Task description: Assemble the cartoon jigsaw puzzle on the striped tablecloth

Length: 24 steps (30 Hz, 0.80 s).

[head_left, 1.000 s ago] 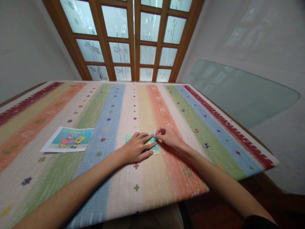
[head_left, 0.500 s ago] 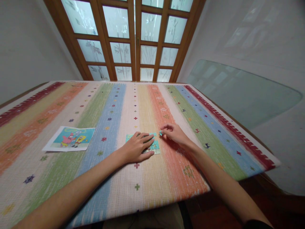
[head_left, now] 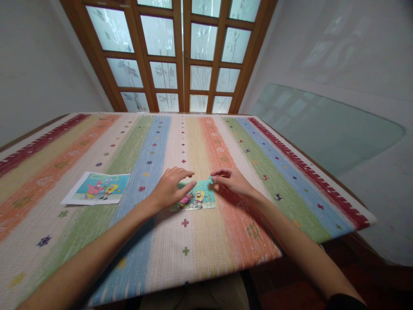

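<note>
A small jigsaw puzzle with a yellow and a pink cartoon figure on turquoise lies flat on the striped tablecloth. Above its left part hovers my left hand, thumb and fingers apart, holding nothing and hiding the puzzle's upper left. My right hand pinches a turquoise puzzle piece between thumb and index finger, at the puzzle's upper right corner. Whether that piece touches the puzzle I cannot tell.
To the left lies a printed picture of the same kind of cartoon figures. The striped cloth covers the table, whose front edge is close to me. Wooden glazed doors stand behind, and a glass panel is at the right.
My left hand has lifted off the puzzle and moved left, its fingers opening and uncovering the cartoon figures. My right hand has shifted slightly left with the piece, over the puzzle's corner.
</note>
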Each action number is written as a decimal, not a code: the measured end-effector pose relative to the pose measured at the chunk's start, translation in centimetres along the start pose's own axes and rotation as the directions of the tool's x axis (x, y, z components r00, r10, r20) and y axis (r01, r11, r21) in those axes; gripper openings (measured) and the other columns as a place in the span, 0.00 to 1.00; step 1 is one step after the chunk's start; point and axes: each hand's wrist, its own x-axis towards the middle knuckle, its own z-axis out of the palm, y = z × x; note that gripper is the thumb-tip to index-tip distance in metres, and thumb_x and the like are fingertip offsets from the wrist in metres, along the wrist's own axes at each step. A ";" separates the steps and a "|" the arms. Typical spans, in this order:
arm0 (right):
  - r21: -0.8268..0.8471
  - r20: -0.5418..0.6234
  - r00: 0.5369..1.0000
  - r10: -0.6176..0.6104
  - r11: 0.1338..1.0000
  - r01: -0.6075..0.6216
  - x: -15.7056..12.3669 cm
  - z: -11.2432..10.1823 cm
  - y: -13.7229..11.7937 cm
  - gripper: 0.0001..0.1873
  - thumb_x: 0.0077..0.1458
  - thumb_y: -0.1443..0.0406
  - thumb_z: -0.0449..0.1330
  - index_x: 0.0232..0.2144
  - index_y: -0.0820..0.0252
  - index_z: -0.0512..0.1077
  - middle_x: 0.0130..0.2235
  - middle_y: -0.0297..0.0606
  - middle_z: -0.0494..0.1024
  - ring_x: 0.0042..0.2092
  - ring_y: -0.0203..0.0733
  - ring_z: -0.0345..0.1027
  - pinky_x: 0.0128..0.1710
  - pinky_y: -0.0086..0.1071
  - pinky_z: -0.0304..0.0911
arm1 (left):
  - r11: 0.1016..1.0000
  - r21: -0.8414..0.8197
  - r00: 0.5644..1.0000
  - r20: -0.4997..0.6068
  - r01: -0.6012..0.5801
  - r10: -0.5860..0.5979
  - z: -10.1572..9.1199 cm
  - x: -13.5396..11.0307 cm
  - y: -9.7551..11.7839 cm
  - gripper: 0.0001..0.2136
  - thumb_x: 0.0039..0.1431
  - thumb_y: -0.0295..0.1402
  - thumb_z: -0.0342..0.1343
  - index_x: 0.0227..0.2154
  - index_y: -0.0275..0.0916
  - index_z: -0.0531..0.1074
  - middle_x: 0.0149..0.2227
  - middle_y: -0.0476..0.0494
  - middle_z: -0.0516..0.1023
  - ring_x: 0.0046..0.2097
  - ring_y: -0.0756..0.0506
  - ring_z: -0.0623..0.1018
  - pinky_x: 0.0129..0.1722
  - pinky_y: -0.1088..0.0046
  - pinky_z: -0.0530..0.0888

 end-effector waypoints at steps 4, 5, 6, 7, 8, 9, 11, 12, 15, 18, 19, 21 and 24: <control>0.049 0.051 0.998 -0.031 0.998 0.028 0.6 2.1 -1.1 0.13 0.48 0.57 0.70 0.33 0.59 0.78 0.29 0.38 0.76 0.26 0.36 0.64 0.23 0.33 0.57 | 0.945 -0.265 0.981 0.026 0.190 -0.190 -1.2 -0.3 0.1 0.16 0.65 0.44 0.57 0.47 0.39 0.77 0.38 0.42 0.84 0.38 0.44 0.81 0.40 0.65 0.76; 0.063 0.080 0.996 -0.037 0.997 0.032 0.8 2.7 -1.5 0.12 0.48 0.57 0.70 0.32 0.59 0.78 0.28 0.37 0.75 0.25 0.35 0.62 0.23 0.33 0.56 | 0.926 -0.311 0.976 0.037 0.214 -0.214 -1.3 -0.4 0.2 0.16 0.64 0.44 0.58 0.47 0.39 0.77 0.38 0.42 0.84 0.38 0.44 0.82 0.39 0.66 0.76; 0.074 0.106 0.993 -0.050 0.996 0.042 1.0 3.3 -1.9 0.12 0.48 0.57 0.70 0.31 0.59 0.77 0.27 0.35 0.74 0.24 0.34 0.61 0.23 0.32 0.55 | 0.908 -0.351 0.972 0.047 0.230 -0.228 -1.3 -0.5 0.3 0.16 0.63 0.44 0.59 0.46 0.39 0.77 0.38 0.42 0.84 0.38 0.44 0.82 0.39 0.66 0.77; 0.089 0.126 0.990 -0.068 0.994 0.057 1.1 3.9 -2.2 0.13 0.47 0.57 0.70 0.30 0.58 0.76 0.26 0.33 0.73 0.23 0.33 0.60 0.22 0.31 0.55 | 0.890 -0.388 0.970 0.056 0.240 -0.237 -1.3 -0.6 0.4 0.15 0.61 0.44 0.61 0.45 0.39 0.77 0.38 0.42 0.85 0.39 0.44 0.82 0.40 0.66 0.77; 0.105 0.140 0.986 -0.089 0.992 0.075 1.3 4.5 -2.6 0.13 0.47 0.57 0.70 0.30 0.59 0.76 0.26 0.33 0.73 0.23 0.32 0.60 0.23 0.31 0.55 | 0.871 -0.425 0.968 0.060 0.246 -0.244 -1.2 -0.7 0.5 0.15 0.60 0.43 0.62 0.44 0.39 0.78 0.38 0.43 0.85 0.39 0.44 0.83 0.40 0.66 0.78; 0.116 0.155 0.982 -0.106 0.989 0.088 1.4 5.0 -2.9 0.13 0.47 0.57 0.70 0.30 0.59 0.76 0.26 0.32 0.73 0.23 0.32 0.59 0.23 0.31 0.55 | 0.850 -0.463 0.966 0.060 0.251 -0.253 -1.2 -0.8 0.5 0.14 0.58 0.42 0.63 0.43 0.39 0.77 0.38 0.43 0.85 0.39 0.44 0.83 0.41 0.66 0.78; 0.127 0.162 0.978 -0.134 0.985 0.114 1.6 5.9 -3.5 0.14 0.46 0.56 0.71 0.30 0.59 0.75 0.26 0.31 0.73 0.24 0.32 0.60 0.23 0.30 0.56 | 0.803 -0.534 0.958 0.050 0.264 -0.282 -1.1 -1.0 0.4 0.14 0.56 0.41 0.65 0.40 0.39 0.77 0.37 0.43 0.85 0.38 0.44 0.83 0.42 0.66 0.79; 0.128 0.160 0.977 -0.144 0.984 0.124 1.7 6.2 -3.7 0.15 0.46 0.55 0.71 0.29 0.59 0.75 0.26 0.31 0.73 0.24 0.32 0.60 0.24 0.29 0.56 | 0.779 -0.564 0.952 0.043 0.273 -0.303 -1.1 -1.1 0.3 0.14 0.55 0.41 0.65 0.40 0.39 0.77 0.36 0.43 0.85 0.38 0.44 0.83 0.42 0.66 0.79; 0.128 0.142 0.976 -0.168 0.980 0.150 1.9 6.9 -4.0 0.18 0.46 0.52 0.71 0.30 0.59 0.73 0.28 0.31 0.74 0.25 0.33 0.62 0.24 0.29 0.58 | 0.723 -0.618 0.931 0.039 0.308 -0.363 -1.3 -1.4 -0.1 0.14 0.53 0.41 0.66 0.38 0.39 0.76 0.35 0.44 0.84 0.37 0.44 0.83 0.42 0.66 0.79; 0.099 0.139 0.975 -0.173 0.982 0.160 2.0 7.4 -3.9 0.18 0.47 0.52 0.70 0.30 0.58 0.73 0.29 0.32 0.75 0.26 0.33 0.63 0.24 0.29 0.59 | 0.717 -0.610 0.915 0.036 0.338 -0.401 -1.9 -1.7 -0.5 0.14 0.53 0.42 0.66 0.37 0.39 0.75 0.35 0.44 0.84 0.37 0.45 0.82 0.42 0.66 0.78; 0.075 0.139 0.975 -0.171 0.984 0.161 2.0 7.6 -3.8 0.17 0.49 0.52 0.69 0.30 0.58 0.73 0.30 0.32 0.75 0.26 0.33 0.64 0.25 0.29 0.59 | 0.730 -0.588 0.913 0.035 0.348 -0.406 -2.2 -1.8 -0.7 0.13 0.54 0.42 0.65 0.36 0.39 0.75 0.35 0.44 0.84 0.37 0.44 0.82 0.42 0.66 0.78; 0.004 0.134 0.975 -0.179 0.984 0.180 2.1 7.7 -3.7 0.13 0.52 0.56 0.67 0.30 0.58 0.73 0.31 0.33 0.76 0.28 0.34 0.66 0.28 0.30 0.61 | 0.774 -0.514 0.911 0.039 0.370 -0.410 -2.9 -2.1 -1.2 0.13 0.56 0.44 0.63 0.36 0.39 0.77 0.37 0.43 0.83 0.39 0.43 0.81 0.44 0.65 0.77; -0.165 0.145 0.961 -0.234 0.952 0.256 2.0 7.7 -3.3 0.05 0.55 0.63 0.65 0.30 0.59 0.74 0.33 0.35 0.78 0.31 0.35 0.67 0.33 0.31 0.63 | 0.839 -0.351 0.904 0.059 0.416 -0.423 -4.3 -2.6 -2.6 0.13 0.58 0.43 0.58 0.36 0.40 0.79 0.39 0.42 0.84 0.41 0.42 0.81 0.46 0.64 0.76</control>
